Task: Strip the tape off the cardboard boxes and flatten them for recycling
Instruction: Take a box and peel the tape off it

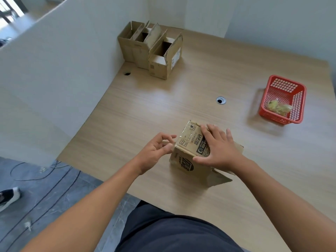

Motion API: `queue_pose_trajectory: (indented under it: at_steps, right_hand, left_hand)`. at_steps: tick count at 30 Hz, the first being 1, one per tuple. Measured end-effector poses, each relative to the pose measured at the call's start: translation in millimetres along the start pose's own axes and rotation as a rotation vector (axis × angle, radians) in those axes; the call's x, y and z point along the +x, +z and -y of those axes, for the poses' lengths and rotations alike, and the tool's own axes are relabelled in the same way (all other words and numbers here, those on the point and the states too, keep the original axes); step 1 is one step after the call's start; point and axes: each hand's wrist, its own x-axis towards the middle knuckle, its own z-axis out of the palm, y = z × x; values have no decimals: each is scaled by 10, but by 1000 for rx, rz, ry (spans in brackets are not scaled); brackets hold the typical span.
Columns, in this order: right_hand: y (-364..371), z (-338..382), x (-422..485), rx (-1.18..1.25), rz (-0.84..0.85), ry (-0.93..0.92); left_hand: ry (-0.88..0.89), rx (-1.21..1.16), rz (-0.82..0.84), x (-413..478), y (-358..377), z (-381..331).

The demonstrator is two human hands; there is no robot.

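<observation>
I'm watching small box (189, 151) lying on near middle of surface (181, 99), tape (185, 132) shining across its top. Right hand (220, 151) pressing down flat, fingers spread. Left hand (154, 151) fingers (168, 147) pinching at box's left edge; tape end or flap, I cannot tell. I'm judging task partway: tape wad (278, 107) sitting in basket (298, 99), other boxes (151, 50) standing unflattened at far corner.

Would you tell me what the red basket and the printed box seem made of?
Red basket: looks like moulded plastic, slightly glossy, with a lattice of holes. Printed box: brown matte cardboard, creased flaps, with shiny clear tape on top, apparently.
</observation>
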Motion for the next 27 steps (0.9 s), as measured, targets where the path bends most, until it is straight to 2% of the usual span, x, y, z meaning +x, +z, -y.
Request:
queue_pose_trajectory:
  at_steps: [6, 11, 15, 19, 24, 27]
  right_hand:
    - [94, 137, -61, -15, -62, 37]
    - [99, 214, -44, 26, -104, 108]
    - [127, 340, -43, 38, -102, 163]
    - [134, 380, -72, 61, -77, 172]
    - [111, 331, -77, 76, -40, 99]
    - [87, 346, -68, 55, -3, 63]
  left_hand:
    - [36, 206, -165, -16, 156, 120]
    - [52, 170, -200, -44, 133, 168]
    - [-18, 64, -229, -46, 95, 170]
    - [-6, 12, -166, -31, 24, 166]
    - [-138, 155, 106, 115, -321, -72]
    - [-75, 249, 51, 332, -432, -252]
